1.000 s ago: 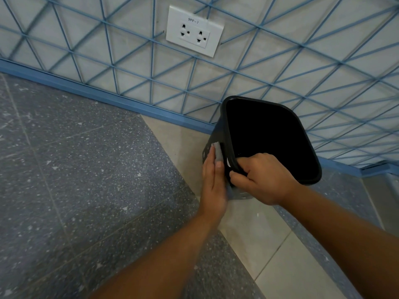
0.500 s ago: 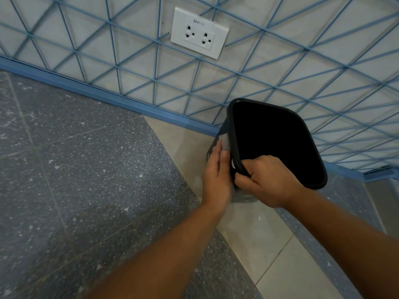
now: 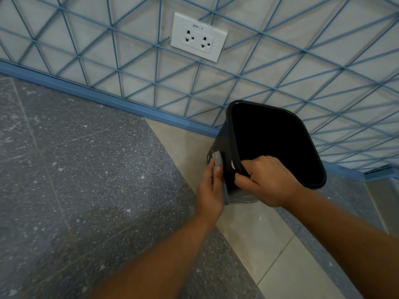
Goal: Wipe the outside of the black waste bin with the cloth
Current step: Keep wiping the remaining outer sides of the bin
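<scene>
The left hand [image 3: 210, 187] lies flat with its fingers pressed together, pinning a grey cloth [image 3: 217, 159] against the outer side wall of the black waste bin [image 3: 224, 145]; only the cloth's upper end shows past the fingertips, with a thin edge of it along the palm lower down. The flat palm likely spreads pressure across the cloth so it rubs the plastic rather than bunching. The right hand [image 3: 266, 181] is curled over the bin's near rim, fingers hooked inside and thumb outside, clamping the corner closest to the person. That grip looks meant to steady the bin against the sideways push of the wiping hand and to keep it tipped, its open mouth turned toward the camera so the left wall is exposed. The bin stands on the pale floor strip [image 3: 254, 234], close to the blue skirting [image 3: 121, 102] of the wall behind it; whether its base sits fully on the floor is hidden. A white double socket [image 3: 198, 37] is on the patterned wall, above and left of the bin, and speckled dark flooring [image 3: 86, 169] spreads to the bin's left.
</scene>
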Motion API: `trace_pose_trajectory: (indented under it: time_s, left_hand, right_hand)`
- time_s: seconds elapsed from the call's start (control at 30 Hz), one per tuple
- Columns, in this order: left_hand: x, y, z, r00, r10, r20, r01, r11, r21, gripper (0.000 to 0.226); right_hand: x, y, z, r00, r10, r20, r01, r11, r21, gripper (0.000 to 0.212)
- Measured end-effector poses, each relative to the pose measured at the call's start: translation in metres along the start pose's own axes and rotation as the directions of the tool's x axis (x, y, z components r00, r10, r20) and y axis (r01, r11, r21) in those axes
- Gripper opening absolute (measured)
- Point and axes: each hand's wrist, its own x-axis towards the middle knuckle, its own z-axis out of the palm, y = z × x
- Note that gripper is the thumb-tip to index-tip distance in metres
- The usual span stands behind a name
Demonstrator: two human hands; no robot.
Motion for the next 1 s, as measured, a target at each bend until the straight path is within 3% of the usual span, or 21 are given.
trace_pose_trajectory:
  time_s: [0.2,0.27,0.37,0.43,0.53,0.67,0.73,0.83,0.9,1.0]
  left_hand:
    - [-0.011,0.012,0.014,0.995,0.096,-0.001,-0.096,0.993,-0.063,0.051]
    - [-0.008,0.002,0.005,0.998,0.059,-0.014,-0.059,0.998,0.013,0.046]
    - [0.001,-0.001,0.004,0.996,0.007,-0.090,-0.002,0.999,0.053,0.040]
    - [-0.006,0.005,0.012,0.987,0.073,-0.144,-0.066,0.996,0.055,0.042]
    - [-0.023,0.002,0.014,0.990,0.124,-0.070,-0.125,0.992,-0.010,0.048]
    - [-0.015,-0.002,0.010,0.992,-0.008,-0.123,0.003,0.999,-0.040,0.040]
    - [-0.016,0.005,0.016,0.991,0.011,-0.135,-0.017,0.999,-0.046,0.042]
    - [-0.030,-0.001,0.013,0.988,0.153,-0.017,-0.153,0.988,0.009,0.046]
    - [-0.034,-0.015,-0.001,0.984,0.175,0.040,-0.179,0.974,0.138,0.042]
    - [-0.032,-0.039,-0.026,0.989,0.059,-0.134,-0.021,0.963,0.269,0.034]
  right_hand:
    - [0.000,0.002,0.001,1.000,0.012,0.002,-0.012,1.000,0.010,0.036]
    - [0.000,0.001,0.001,1.000,0.006,0.004,-0.006,1.000,-0.017,0.037]
    - [0.001,0.001,0.001,1.000,0.011,0.004,-0.011,1.000,-0.030,0.036]
    - [0.001,0.002,0.001,1.000,0.013,0.008,-0.013,1.000,-0.020,0.036]
    - [-0.001,0.003,0.001,1.000,0.008,0.008,-0.008,1.000,-0.009,0.038]
    - [-0.003,0.005,0.002,1.000,0.008,0.003,-0.008,1.000,-0.011,0.036]
    - [-0.002,0.005,0.003,1.000,0.006,0.004,-0.006,1.000,-0.002,0.036]
    - [-0.004,0.007,0.002,1.000,-0.004,0.003,0.004,1.000,-0.005,0.036]
    - [-0.006,0.008,0.001,1.000,-0.009,0.006,0.009,1.000,-0.013,0.035]
    - [-0.007,0.011,0.000,1.000,-0.017,-0.004,0.017,1.000,-0.011,0.033]
